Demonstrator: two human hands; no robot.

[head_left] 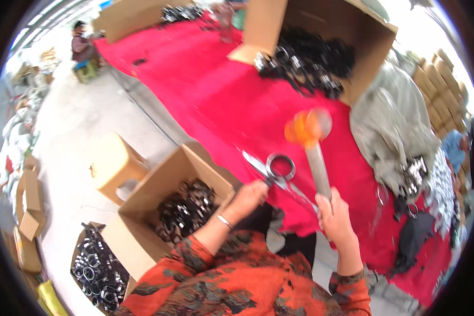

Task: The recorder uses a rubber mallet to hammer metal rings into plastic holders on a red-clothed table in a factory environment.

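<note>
My right hand [334, 216] is closed round the pale handle of a hammer [317, 166]. Its orange head is raised above the red cloth and blurred by motion. My left hand [251, 199] is closed at the cloth's near edge, its fingertips on the dark end of a shiny metal ring [293, 167]. The ring looks flat against the table, with red cloth showing through its hole. Long silvery blade-like pieces [254, 163] stick out on both sides of the ring. Whether they are one tool I cannot tell.
An opened cardboard box [371, 58] spills black and silver metal parts [316, 60] onto the red-covered table [205, 89]. Another carton [137, 221] with similar parts stands by my left arm, near a yellow stool [118, 166]. Grey sacking [392, 113] lies at right. A person [82, 45] sits far left.
</note>
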